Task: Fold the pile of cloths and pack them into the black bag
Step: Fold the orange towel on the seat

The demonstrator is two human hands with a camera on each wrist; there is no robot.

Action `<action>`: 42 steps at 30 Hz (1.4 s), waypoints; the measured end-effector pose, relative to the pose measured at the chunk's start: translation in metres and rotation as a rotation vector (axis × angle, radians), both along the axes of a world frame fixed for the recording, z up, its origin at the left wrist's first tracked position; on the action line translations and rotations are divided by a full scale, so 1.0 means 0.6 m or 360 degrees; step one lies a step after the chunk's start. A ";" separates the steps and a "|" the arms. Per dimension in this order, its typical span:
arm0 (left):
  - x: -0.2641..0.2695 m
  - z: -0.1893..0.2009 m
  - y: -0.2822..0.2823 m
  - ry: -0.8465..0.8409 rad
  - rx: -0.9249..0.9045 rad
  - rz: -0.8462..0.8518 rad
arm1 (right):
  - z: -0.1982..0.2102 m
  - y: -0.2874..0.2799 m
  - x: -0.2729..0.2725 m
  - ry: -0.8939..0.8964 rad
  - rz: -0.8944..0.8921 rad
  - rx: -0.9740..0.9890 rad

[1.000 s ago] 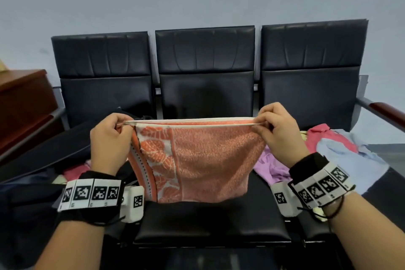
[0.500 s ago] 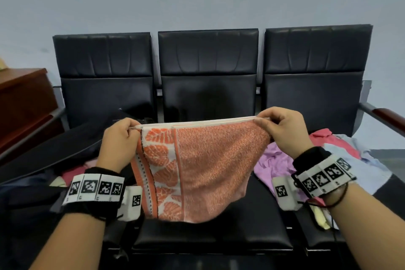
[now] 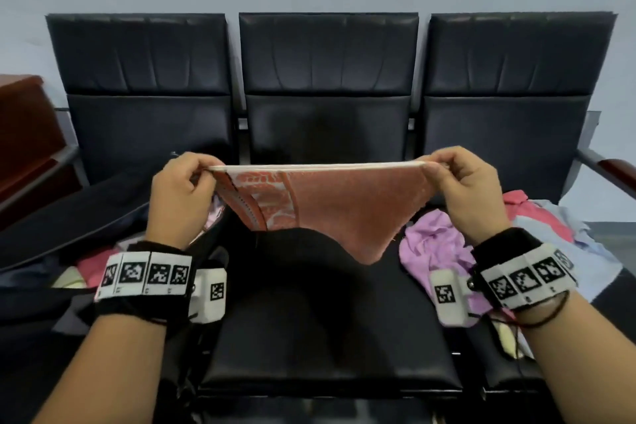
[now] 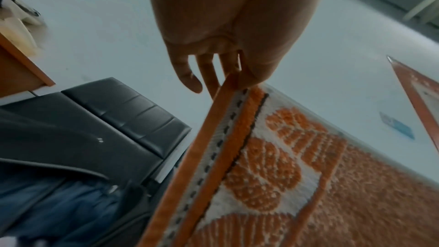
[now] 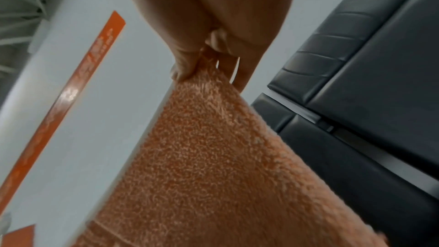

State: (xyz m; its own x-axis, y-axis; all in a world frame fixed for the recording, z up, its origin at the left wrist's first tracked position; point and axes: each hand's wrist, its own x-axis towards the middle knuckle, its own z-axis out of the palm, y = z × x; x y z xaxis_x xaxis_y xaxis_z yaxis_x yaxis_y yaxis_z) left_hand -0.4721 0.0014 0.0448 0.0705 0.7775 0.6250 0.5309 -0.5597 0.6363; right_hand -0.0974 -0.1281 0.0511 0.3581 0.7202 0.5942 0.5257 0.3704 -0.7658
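Head view, 2 hands, left hand (image 3: pixel 179 196), right hand (image 3: pixel 471 193), pinching 1 orange towel (image 3: pixel 344 210)

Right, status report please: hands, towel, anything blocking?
Left hand and right hand pinch the towel's top corners. Towel hangs over the middle seat. Nothing blocking.

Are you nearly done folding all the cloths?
Not yet. A few cloths seem to lie in the black bag on the left. The left hand and right hand pinch the orange towel taut above the seat. A pile waits unfolded on the right.
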 end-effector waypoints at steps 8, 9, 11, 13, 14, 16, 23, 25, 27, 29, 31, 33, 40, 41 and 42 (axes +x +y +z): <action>-0.044 -0.135 -0.057 0.0447 -0.0625 -0.0296 | -0.157 -0.094 -0.008 0.0102 0.0283 -0.0744; -0.051 -0.155 -0.065 0.0497 -0.0759 -0.0381 | -0.176 -0.104 -0.007 0.0116 0.0332 -0.0847; -0.060 -0.192 -0.077 0.0615 -0.0986 -0.0486 | -0.212 -0.120 -0.006 0.0098 0.0399 -0.1003; -0.063 -0.229 -0.085 0.0684 -0.1165 -0.0508 | -0.240 -0.128 -0.003 0.0073 0.0418 -0.1106; -0.063 -0.245 -0.088 0.0669 -0.1238 -0.0515 | -0.251 -0.128 0.000 0.0079 0.0407 -0.1140; -0.063 -0.271 -0.086 0.0620 -0.1329 -0.0510 | -0.271 -0.123 0.005 0.0083 0.0344 -0.1172; -0.027 -0.316 -0.045 0.0332 -0.1330 -0.0255 | -0.319 -0.051 0.013 0.0182 0.0030 -0.1135; -0.015 -0.327 -0.027 0.0297 -0.1293 -0.0175 | -0.329 -0.019 0.015 0.0161 -0.0058 -0.1137; -0.005 -0.339 -0.007 0.0276 -0.1298 -0.0133 | -0.340 0.011 0.019 0.0119 -0.0123 -0.1142; 0.004 -0.351 0.014 0.0278 -0.1324 -0.0099 | -0.352 0.040 0.024 0.0059 -0.0165 -0.1158; 0.014 -0.366 0.031 0.0288 -0.1347 -0.0056 | -0.364 0.066 0.029 -0.0043 -0.0201 -0.1193; 0.026 -0.382 0.039 0.0312 -0.1390 -0.0008 | -0.379 0.083 0.032 -0.0122 -0.0247 -0.1275; 0.013 -0.423 0.000 0.0485 -0.1570 0.0118 | -0.440 0.025 0.037 -0.0261 -0.0313 -0.1733; 0.008 -0.424 -0.007 0.0537 -0.1614 0.0108 | -0.447 0.010 0.032 -0.0243 -0.0288 -0.1774; 0.005 -0.424 -0.015 0.0586 -0.1650 0.0093 | -0.452 -0.002 0.024 -0.0237 -0.0255 -0.1807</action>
